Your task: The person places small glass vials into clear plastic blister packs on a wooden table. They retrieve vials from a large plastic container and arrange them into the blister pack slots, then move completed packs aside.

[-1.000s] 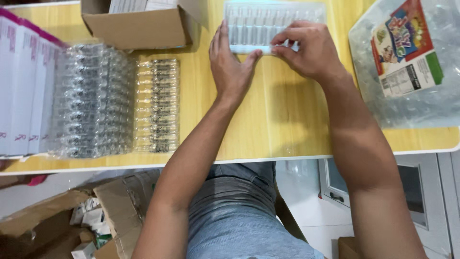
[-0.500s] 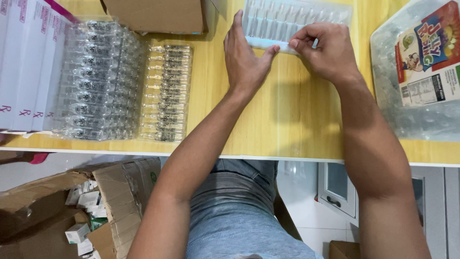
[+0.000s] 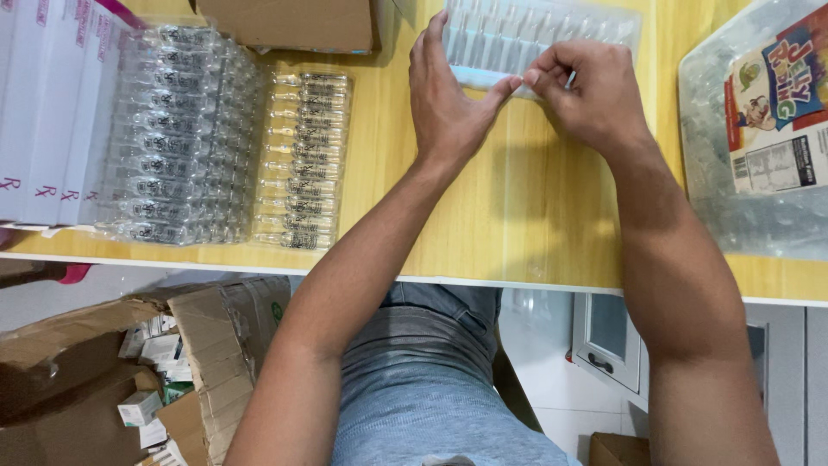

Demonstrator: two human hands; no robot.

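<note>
I saw the clear blister tray (image 3: pixel 552 39) lying at the far side of the yellow table (image 3: pixel 517 216), its long axis running left to right. My left hand (image 3: pixel 448 108) lay flat, fingers loose, thumb touching the tray's near edge; my right hand (image 3: pixel 586 95) pinched that same edge. Nearer than the tray the tabletop was bare (stacked ampoule trays (image 3: pixel 198 138) sat well left, a plastic bag (image 3: pixel 759 138) right).
</note>
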